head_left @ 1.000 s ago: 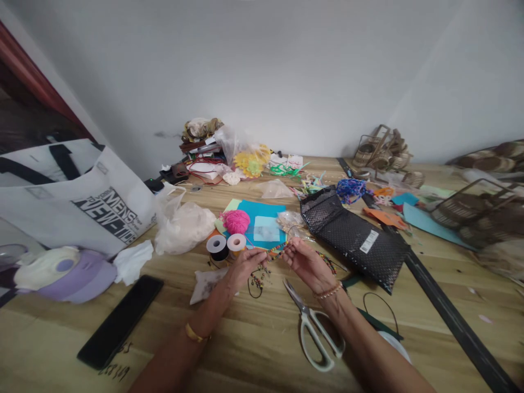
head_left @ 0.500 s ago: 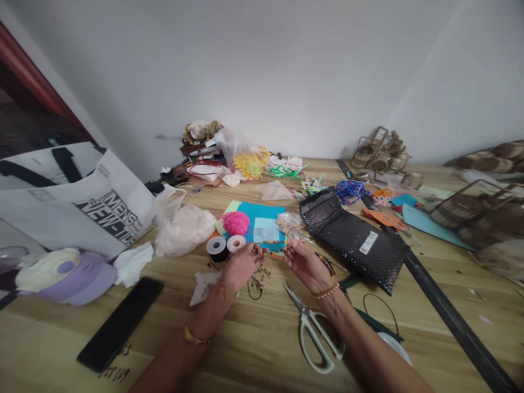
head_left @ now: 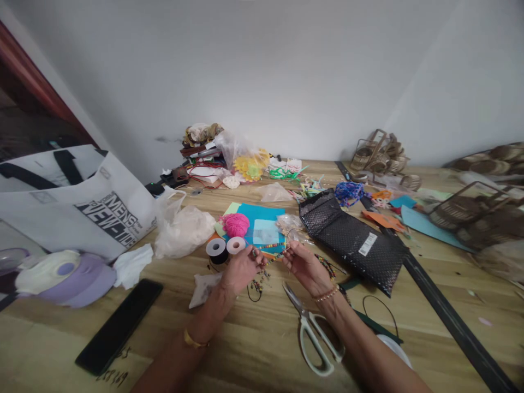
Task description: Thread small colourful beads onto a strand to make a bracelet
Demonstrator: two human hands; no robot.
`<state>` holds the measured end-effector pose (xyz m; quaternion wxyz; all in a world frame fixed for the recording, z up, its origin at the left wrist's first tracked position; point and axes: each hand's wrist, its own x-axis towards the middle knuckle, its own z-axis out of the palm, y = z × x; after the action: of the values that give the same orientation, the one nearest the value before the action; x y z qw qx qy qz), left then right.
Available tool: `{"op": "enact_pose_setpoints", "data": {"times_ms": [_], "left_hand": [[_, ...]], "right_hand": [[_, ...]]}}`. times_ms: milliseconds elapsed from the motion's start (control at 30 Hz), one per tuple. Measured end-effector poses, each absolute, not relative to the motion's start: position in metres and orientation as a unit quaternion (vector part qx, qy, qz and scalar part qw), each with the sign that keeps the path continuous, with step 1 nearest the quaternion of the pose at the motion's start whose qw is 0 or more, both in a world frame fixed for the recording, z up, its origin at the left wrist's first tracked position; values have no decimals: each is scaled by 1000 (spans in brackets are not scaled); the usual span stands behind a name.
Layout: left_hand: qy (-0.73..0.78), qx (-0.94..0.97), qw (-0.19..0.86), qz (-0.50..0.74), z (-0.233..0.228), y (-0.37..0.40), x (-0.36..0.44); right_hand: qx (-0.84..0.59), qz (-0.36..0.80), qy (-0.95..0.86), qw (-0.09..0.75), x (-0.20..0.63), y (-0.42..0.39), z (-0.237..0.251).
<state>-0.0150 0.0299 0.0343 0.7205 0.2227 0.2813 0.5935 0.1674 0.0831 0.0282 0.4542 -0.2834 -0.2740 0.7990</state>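
Left hand: we are seeing the left hand (head_left: 241, 269) pinching one end of the beaded string (head_left: 273, 252), fingers closed on it.
Right hand: the right hand (head_left: 303, 264) is gripping the other end, fingers closed on the string; the two hands are staying a little apart.
Beaded string: it is stretching between the hands above the wooden table (head_left: 254, 349), with loose beads (head_left: 257, 284) lying just beneath.
Scissors: white-handled scissors (head_left: 313, 330) are lying at 5 o'clock from the hands, near the right wrist.
Spools: a black spool (head_left: 216, 250) and a tan spool (head_left: 236, 245) are standing at 10 o'clock, just beside the left hand.
Pink yarn: the pink yarn ball (head_left: 236, 224) is resting at 11 o'clock on blue paper (head_left: 262, 218).
Writing: the white tote bag (head_left: 82, 213) at 9 o'clock is reading "MENS" and "NEW-TIC"; we cannot read more.
Mailer: the black padded mailer (head_left: 352, 240) at 2 o'clock is bearing a white label, too small to read.
Phone: a black phone (head_left: 118, 326) is lying at 8 o'clock; scribbled marks beside it are illegible.
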Motion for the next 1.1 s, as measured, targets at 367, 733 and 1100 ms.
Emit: {"op": "enact_pose_setpoints", "data": {"times_ms": [367, 733, 1100], "left_hand": [[317, 241, 691, 603, 35, 27, -12], [271, 284, 694, 604, 27, 27, -10], [352, 373, 660, 550, 31, 26, -15]], "right_hand": [[-287, 782, -316, 454, 168, 84, 28], [-279, 805, -270, 449, 166, 81, 29], [-275, 784, -292, 475, 167, 83, 34]]}}
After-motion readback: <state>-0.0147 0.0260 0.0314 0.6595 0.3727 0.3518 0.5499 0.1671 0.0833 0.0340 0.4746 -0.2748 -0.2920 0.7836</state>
